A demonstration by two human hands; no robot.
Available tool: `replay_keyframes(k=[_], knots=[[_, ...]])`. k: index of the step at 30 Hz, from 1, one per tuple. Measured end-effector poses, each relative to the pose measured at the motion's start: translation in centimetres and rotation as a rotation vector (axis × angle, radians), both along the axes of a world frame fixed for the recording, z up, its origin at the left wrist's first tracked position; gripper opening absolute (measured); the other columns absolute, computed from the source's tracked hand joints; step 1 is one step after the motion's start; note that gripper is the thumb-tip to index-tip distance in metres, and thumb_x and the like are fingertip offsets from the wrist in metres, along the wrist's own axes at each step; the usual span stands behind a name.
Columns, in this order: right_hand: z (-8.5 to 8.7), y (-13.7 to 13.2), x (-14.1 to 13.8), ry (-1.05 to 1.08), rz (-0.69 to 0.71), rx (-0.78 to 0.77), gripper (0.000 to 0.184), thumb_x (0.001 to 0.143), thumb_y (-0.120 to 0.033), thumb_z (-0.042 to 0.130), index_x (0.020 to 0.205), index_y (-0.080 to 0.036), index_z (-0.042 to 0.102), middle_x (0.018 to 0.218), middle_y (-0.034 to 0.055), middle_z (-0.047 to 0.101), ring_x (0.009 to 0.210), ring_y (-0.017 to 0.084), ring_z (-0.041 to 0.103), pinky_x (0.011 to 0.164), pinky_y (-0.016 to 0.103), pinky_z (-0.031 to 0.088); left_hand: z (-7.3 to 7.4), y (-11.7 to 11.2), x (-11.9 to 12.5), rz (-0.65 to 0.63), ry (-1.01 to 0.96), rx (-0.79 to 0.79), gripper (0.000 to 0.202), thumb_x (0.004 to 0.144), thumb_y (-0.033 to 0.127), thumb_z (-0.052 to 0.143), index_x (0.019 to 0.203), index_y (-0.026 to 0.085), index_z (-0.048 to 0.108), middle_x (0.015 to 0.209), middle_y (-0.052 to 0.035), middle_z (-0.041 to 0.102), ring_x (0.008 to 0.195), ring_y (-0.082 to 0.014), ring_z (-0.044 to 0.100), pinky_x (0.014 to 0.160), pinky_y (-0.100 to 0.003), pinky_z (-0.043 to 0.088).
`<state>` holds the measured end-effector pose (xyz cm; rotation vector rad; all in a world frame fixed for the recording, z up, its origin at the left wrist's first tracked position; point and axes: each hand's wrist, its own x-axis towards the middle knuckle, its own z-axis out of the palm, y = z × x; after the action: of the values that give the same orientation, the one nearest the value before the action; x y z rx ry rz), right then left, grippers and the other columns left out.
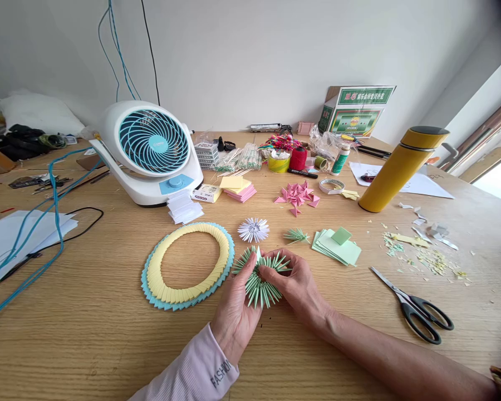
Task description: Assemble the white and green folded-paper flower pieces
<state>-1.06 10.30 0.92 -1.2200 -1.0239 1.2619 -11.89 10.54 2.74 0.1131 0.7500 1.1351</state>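
Note:
Between my hands is a spiky green folded-paper rosette point(264, 291), raised a little above the wooden table. My left hand point(237, 303) cradles it from below and the left, thumb laid over its face. My right hand point(296, 281) pinches it at the centre and right edge. Just beyond lies a white spiky paper rosette point(254, 229), with a small green paper cluster point(296, 236) to its right. A stack of green paper slips point(336, 247) sits farther right. On the left rests a yellow and blue folded-paper ring point(187, 266).
Black-handled scissors point(413, 309) lie at right near paper scraps point(430, 259). A yellow flask point(401, 170) and a white fan point(152, 150) stand behind. Pink folded pieces point(298, 195), a tape roll point(331, 186) and blue cables point(54, 223) are also on the table.

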Motion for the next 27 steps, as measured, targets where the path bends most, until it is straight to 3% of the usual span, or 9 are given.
replay_keyframes(k=[6,13,27], knots=[[-0.14,-0.26,-0.08,-0.031,-0.027,0.05,0.031,0.072,-0.04,0.077,0.087,-0.018,0.063,0.073,0.0011,0.065,0.067,0.017,0.059,0.057,0.026,0.048,0.63,-0.26,0.22,0.027,0.035,-0.036,0.012,0.09,0.011,0.062,0.088,0.01,0.073,0.085,-0.0073,0.074,0.07,-0.0125,0.068,0.069,-0.022,0.059],[-0.11,-0.38,-0.18,-0.047,-0.045,0.061,0.033,0.078,-0.048,0.073,0.087,-0.018,0.062,0.079,0.0028,0.066,0.071,0.018,0.061,0.056,0.025,0.047,0.35,-0.26,0.07,0.007,0.031,-0.055,0.013,0.09,0.011,0.061,0.092,0.01,0.073,0.091,-0.009,0.075,0.078,-0.0168,0.072,0.08,-0.03,0.061],[0.15,-0.33,0.06,-0.012,0.015,-0.02,0.032,0.071,-0.038,0.077,0.09,-0.021,0.058,0.075,-0.0003,0.065,0.068,0.018,0.062,0.053,0.025,0.047,0.37,-0.27,0.23,0.049,0.119,0.02,0.011,0.084,0.009,0.068,0.094,0.01,0.074,0.102,-0.01,0.076,0.084,-0.0179,0.072,0.084,-0.031,0.059]])
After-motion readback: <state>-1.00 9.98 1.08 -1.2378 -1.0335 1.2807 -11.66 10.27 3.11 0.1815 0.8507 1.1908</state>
